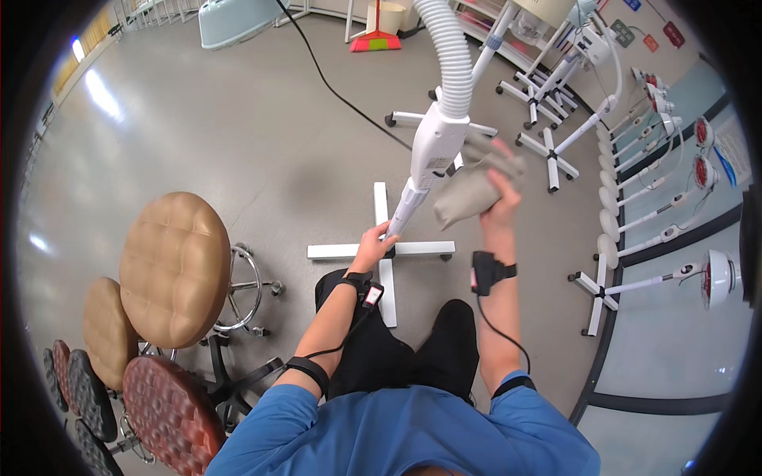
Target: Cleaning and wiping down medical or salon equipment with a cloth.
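Note:
My left hand is wrapped around the white pole of a wheeled floor-standing device, low down near its base. Above that grip sits the white control housing, bearing a label and a dark dial. A ribbed white corrugated hose rises from the housing. My right hand holds a grey-beige cloth just right of the housing; hand and cloth are blurred. Whether the cloth touches the housing I cannot tell. The white cross-shaped base rests on the floor before my knees.
Padded round stools, one tan and one dark red, stand with several others at left. Several infrared lamps on stands line the glass wall at right. A black cable hangs across the view. A broom stands at the back.

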{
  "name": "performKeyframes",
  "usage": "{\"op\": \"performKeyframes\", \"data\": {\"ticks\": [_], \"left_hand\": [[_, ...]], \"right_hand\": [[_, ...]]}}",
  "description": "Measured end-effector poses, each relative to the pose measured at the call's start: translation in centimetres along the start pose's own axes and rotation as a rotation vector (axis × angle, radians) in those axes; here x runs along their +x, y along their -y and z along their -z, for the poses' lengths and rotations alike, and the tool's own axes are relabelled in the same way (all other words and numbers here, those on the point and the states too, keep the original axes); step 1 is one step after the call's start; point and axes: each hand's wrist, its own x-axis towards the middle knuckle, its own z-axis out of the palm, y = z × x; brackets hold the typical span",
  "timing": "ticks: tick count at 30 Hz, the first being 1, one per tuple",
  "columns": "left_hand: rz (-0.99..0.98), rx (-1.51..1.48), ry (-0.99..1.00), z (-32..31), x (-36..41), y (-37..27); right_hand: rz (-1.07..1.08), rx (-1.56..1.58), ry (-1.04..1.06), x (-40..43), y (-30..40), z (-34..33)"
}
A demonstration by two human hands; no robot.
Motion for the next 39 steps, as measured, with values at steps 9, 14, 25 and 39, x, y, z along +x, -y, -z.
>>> {"op": "performKeyframes", "data": {"ticks": [9,14,25,39], "left_hand": [[0.032,0.086,0.018,-0.2,0.1,-0.5],[0.022,0.154,-0.021,-0.5,-0.1,-1.1],[0.051,0.144,-0.015,-0.6,0.0,-1.6],[0.025,0.112,-0.058,-1.0,0.0,-1.1]], "right_hand": [[0.055,-0.464,0.485,9.4,9.5,-13.3],[0.136,-0.652,0.432,8.7,6.9,-14.4],[0.219,-0.603,0.377,6.8,5.3,-11.7],[0.252,-0.557,0.424,6.3,5.0,-10.8]]}}
